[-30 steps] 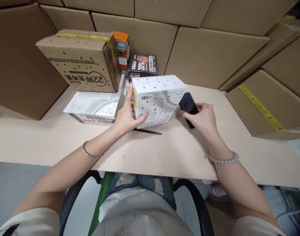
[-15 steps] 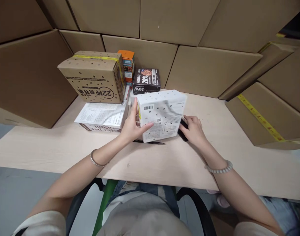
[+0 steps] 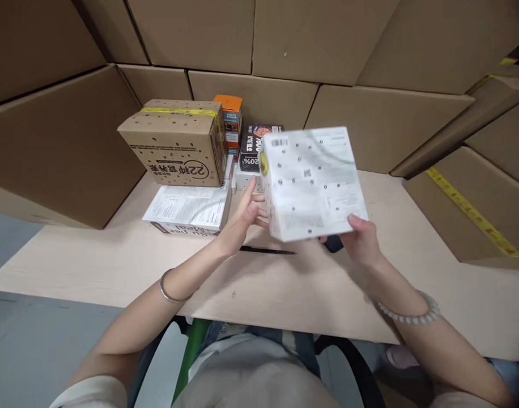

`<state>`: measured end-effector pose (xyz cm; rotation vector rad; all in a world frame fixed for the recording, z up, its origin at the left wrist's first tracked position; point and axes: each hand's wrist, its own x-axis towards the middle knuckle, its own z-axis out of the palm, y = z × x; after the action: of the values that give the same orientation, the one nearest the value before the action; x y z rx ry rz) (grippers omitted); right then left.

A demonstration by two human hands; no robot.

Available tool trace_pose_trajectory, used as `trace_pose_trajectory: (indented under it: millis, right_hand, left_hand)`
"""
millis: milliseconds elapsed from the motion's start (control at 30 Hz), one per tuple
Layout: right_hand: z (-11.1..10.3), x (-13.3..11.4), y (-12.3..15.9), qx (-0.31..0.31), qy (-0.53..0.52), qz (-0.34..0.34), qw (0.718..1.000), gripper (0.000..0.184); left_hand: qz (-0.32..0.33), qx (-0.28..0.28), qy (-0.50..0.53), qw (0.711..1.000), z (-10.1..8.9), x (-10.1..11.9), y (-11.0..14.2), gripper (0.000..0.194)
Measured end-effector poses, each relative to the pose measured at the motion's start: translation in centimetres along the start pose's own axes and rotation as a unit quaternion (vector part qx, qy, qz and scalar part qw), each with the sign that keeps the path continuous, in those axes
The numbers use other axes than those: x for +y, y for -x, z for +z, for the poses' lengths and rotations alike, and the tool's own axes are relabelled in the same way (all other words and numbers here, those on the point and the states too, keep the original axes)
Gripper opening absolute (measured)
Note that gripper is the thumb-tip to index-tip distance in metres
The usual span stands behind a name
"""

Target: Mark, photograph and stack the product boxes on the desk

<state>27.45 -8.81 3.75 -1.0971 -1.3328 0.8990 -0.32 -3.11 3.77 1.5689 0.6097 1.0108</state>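
Observation:
A white printed box (image 3: 314,184) with small dark spots, a barcode and a QR code is tilted above the table. My right hand (image 3: 361,235) grips its lower right corner, thumb on the face and fingers underneath. By the box's left side is my left hand (image 3: 245,218), its fingers spread; whether they touch the box I cannot tell. A thin black pen-like object (image 3: 268,250) lies on the table below. Partly hidden under the box and my right hand is a black object (image 3: 334,244).
At the left, a brown carton (image 3: 178,156) with yellow tape rests on a white box (image 3: 187,207). Behind are an orange box (image 3: 229,103) and a black box (image 3: 250,162) on a white one. Large cardboard boxes (image 3: 361,127) wall in the table (image 3: 217,283).
My right hand has left the black object and taken hold of the white box's lower right corner. The box has risen and shifted right. My left hand's grip has loosened, its fingers spreading.

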Motion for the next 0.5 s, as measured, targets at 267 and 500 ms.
trace_pose_trajectory:
  millis: [267, 500]
  right_hand:
    - [1.3, -1.4, -15.2, -0.023, 0.071, 0.005, 0.997, 0.053]
    - [4.1, 0.5, -21.4, 0.028, 0.207, -0.043, 0.977, 0.087]
  left_hand:
    - [0.010, 0.034, -0.070, 0.997, 0.9, -0.3, 0.5, 0.075]
    - [0.010, -0.002, -0.152, 0.988, 0.9, -1.5, 0.8, 0.071]
